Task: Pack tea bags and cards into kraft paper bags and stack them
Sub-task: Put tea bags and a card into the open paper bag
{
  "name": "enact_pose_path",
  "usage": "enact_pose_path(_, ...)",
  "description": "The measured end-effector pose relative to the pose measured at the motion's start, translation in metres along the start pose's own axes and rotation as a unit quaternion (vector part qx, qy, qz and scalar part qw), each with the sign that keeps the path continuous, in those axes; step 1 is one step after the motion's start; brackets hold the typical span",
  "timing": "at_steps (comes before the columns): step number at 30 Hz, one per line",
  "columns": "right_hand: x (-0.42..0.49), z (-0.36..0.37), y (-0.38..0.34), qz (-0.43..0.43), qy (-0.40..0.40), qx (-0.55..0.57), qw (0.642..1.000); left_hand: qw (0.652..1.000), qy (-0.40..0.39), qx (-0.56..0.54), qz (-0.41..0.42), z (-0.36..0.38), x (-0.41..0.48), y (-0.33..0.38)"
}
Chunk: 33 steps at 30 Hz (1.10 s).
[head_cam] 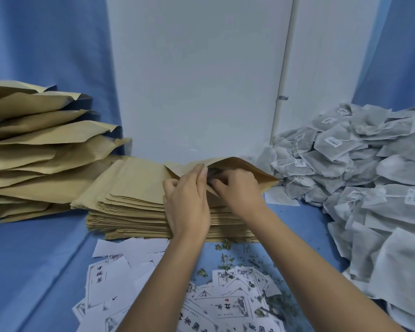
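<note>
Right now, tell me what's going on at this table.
A person is working on a kraft paper bag lying on top of the flat stack. The left hand pinches its mouth open while the right hand curls its fingers inside; what they hold is hidden. Filled bags are piled at left, tea bags heaped at right, cards scattered in front.

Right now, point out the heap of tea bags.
In the head view, the tea bags are heaped on the right side, just beside the open kraft bag.
</note>
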State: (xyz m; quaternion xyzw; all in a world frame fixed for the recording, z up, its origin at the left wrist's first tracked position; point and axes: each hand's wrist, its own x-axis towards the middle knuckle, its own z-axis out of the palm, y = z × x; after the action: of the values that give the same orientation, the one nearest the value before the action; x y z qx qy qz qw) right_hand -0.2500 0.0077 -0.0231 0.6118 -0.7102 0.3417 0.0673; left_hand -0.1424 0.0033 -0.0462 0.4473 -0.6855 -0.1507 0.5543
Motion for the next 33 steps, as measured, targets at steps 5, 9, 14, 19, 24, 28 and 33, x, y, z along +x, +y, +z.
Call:
enact_pose_path(5,0.009,-0.004,0.001,0.097,-0.118,-0.176,0.972,0.999,-0.004,-0.034,0.02,-0.002,-0.007,-0.003)
enact_pose_path(9,0.007,-0.003,0.002,0.074,-0.088,-0.149,0.982,0.994,-0.005,-0.11,-0.001,-0.006,-0.005,-0.002)
enact_pose_path(14,-0.025,0.005,0.005,-0.058,0.094,0.093,0.989,0.965,0.025,-0.237,-0.111,-0.015,0.0,-0.003)
enact_pose_path(19,-0.055,0.008,0.001,-0.103,-0.081,0.241,0.962,0.953,-0.004,-0.267,-0.14,-0.029,-0.005,-0.018)
enact_pose_path(24,-0.061,0.027,-0.006,-0.1,-0.275,0.156,0.944,0.964,-0.027,-0.244,-0.105,-0.039,-0.003,-0.027)
enact_pose_path(28,-0.068,0.043,-0.013,-0.151,-0.284,0.095,0.942,0.961,-0.02,-0.249,-0.116,-0.042,0.001,-0.031)
enact_pose_path(33,-0.082,0.058,-0.014,-0.187,-0.289,-0.014,0.939,0.954,-0.014,-0.271,-0.131,-0.044,0.001,-0.033)
